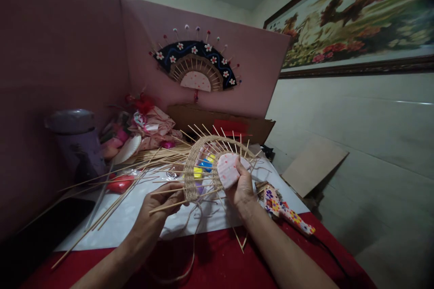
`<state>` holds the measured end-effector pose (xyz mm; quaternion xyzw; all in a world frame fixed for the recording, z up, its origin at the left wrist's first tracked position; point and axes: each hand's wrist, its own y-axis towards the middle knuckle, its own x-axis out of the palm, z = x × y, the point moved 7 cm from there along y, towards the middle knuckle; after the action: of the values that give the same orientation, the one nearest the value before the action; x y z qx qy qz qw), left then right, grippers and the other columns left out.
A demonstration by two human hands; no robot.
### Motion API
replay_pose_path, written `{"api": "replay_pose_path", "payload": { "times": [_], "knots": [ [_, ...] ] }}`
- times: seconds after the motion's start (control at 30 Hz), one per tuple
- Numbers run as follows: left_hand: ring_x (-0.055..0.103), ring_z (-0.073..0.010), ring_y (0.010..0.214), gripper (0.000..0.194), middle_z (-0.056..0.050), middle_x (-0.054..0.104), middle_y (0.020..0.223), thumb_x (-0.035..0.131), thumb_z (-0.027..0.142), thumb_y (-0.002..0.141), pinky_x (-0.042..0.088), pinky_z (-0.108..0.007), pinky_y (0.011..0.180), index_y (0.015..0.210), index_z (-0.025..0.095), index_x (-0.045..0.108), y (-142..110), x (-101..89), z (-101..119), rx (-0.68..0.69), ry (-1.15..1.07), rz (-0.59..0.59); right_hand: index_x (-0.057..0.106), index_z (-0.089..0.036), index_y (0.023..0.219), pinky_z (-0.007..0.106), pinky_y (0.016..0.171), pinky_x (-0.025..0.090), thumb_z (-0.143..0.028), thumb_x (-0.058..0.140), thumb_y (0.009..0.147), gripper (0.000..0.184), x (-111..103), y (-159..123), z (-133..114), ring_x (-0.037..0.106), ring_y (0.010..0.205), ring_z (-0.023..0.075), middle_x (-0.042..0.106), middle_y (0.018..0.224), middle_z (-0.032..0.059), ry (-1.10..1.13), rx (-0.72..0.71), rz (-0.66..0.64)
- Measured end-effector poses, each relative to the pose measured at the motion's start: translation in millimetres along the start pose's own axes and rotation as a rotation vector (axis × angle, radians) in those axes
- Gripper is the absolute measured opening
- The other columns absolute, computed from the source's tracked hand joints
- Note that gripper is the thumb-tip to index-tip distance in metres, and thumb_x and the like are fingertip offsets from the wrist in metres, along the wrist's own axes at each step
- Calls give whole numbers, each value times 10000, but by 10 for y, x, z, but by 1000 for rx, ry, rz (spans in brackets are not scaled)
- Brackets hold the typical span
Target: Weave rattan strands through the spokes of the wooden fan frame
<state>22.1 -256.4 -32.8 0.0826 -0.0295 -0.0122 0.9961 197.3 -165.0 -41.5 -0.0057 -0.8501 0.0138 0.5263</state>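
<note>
A half-round fan frame of thin wooden sticks and woven twine [191, 176] is held up over the table between my hands. My right hand [242, 185] grips its white, red-spotted half-disc base [228, 169], thumb on the front face. At the fan's lower left end, the fingers of my left hand [166, 201] are closed around the outermost sticks beside the twine band. A loose tail of twine [195, 244] hangs from that end over the red cloth. Through the gaps between the sticks, yellow and blue packets [205, 165] show behind the fan.
A flower-patterned glue gun [288, 212] with a black cord lies at the right. Long thin sticks [118, 201] and a red packet [120, 184] lie at the left, near a purple bin [79, 144]. A finished dark fan [196, 61] is mounted on the pink panel [251, 54] behind.
</note>
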Motion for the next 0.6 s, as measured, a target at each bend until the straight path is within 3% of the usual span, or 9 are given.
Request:
{"api": "replay_pose_path", "payload": {
  "times": [0.3,0.47,0.6],
  "knots": [
    [504,-132,708,251,-27,622,791,564,335,774,371,-230,632,977,221,657,-4,-64,22,33,20,18,605,-178,980,322,830,491,-279,626,742,259,184,-82,85,621,882,160,682,937,29,10,79,-235],
    [517,-144,712,256,-36,631,805,600,287,742,378,-236,625,979,212,660,-10,-78,54,85,-5,4,582,-174,1033,304,841,485,-263,651,724,328,236,-156,136,611,914,152,671,985,28,4,155,-287],
    [524,-152,703,213,-33,635,761,626,282,713,379,-237,612,904,205,681,-10,-98,53,94,-27,38,586,-174,1010,353,795,507,-281,689,685,358,297,-266,195,627,873,188,678,955,36,-52,226,-344]
  ]
}}
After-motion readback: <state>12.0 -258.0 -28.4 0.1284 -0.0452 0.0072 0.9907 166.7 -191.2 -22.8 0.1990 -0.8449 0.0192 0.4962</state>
